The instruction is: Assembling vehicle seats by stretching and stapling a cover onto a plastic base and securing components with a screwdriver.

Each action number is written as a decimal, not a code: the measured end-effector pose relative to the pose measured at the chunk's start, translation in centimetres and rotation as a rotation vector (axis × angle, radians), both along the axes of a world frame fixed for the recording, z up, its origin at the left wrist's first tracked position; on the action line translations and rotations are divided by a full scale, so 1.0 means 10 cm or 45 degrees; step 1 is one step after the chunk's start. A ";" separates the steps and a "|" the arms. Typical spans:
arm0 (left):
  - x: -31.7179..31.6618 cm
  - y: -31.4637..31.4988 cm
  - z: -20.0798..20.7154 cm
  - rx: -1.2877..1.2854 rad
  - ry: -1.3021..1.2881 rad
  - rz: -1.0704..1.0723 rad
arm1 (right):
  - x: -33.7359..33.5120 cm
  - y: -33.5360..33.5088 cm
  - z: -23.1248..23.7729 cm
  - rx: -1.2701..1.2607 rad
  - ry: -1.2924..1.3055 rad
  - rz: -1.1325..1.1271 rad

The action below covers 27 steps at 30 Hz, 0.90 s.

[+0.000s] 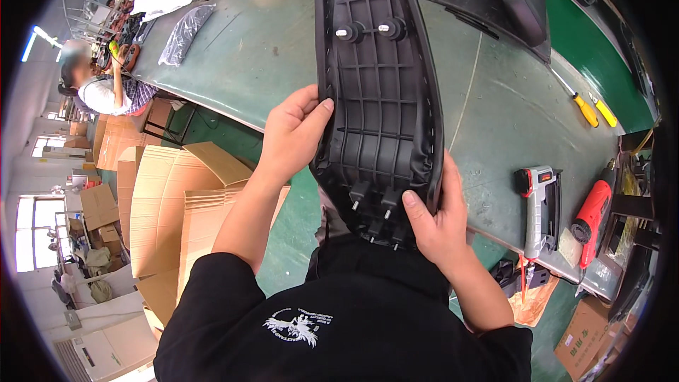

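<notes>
I am looking down at a long black seat base lying upside down, its far end resting on the green surface and its near end hanging over the edge toward me. My left hand is gripping its left rim, fingers curled over the cover edge; my right hand is clasping the near right corner. The ribbed plastic shell looks stiff and fairly light, the wrapped cover soft, so the rims seem the safest hold, clear of the studs.
</notes>
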<state>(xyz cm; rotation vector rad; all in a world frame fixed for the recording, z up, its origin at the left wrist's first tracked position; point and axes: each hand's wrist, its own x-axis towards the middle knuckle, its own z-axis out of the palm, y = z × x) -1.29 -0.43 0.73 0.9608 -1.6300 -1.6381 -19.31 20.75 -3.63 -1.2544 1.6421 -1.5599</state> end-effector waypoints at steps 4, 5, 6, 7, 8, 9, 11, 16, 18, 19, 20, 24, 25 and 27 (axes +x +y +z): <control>-0.08 -0.10 0.04 -0.168 -0.089 0.074 | 0.02 0.06 -0.10 -0.026 0.026 -0.018; -0.09 -0.13 0.04 -0.208 -0.116 0.091 | 0.02 0.06 -0.11 -0.014 0.026 -0.012; -0.11 -0.14 0.06 -0.217 -0.108 0.087 | 0.02 0.07 -0.11 0.003 0.025 -0.005; -0.14 -0.15 0.07 -0.254 -0.122 0.118 | 0.02 0.09 -0.12 0.021 0.024 0.002; -0.17 -0.17 0.08 -0.290 -0.136 0.150 | 0.03 0.10 -0.14 0.013 0.032 -0.002; -0.20 -0.18 0.07 -0.297 -0.126 0.147 | 0.03 0.12 -0.16 0.034 0.019 -0.010; -0.29 -0.22 0.03 -0.396 -0.133 0.213 | 0.03 0.15 -0.21 0.049 0.019 -0.023; -0.41 -0.31 0.02 -0.388 -0.068 0.255 | 0.06 0.19 -0.30 0.088 -0.144 -0.004; -0.43 -0.33 -0.01 -0.400 -0.051 0.266 | 0.06 0.19 -0.31 0.079 -0.182 -0.008; -0.42 -0.33 -0.02 -0.423 -0.073 0.257 | 0.05 0.19 -0.31 0.107 -0.187 0.004; -0.40 -0.32 -0.04 -0.447 -0.095 0.249 | 0.04 0.20 -0.32 0.134 -0.192 0.017; -0.35 -0.28 -0.20 -0.283 0.112 0.126 | 0.02 0.25 -0.39 0.098 -0.345 0.025; -0.31 -0.26 -0.26 -0.196 0.218 0.096 | 0.02 0.27 -0.42 0.081 -0.396 0.042; -0.21 -0.21 -0.40 0.035 0.325 0.008 | 0.05 0.25 -0.47 0.061 -0.441 0.035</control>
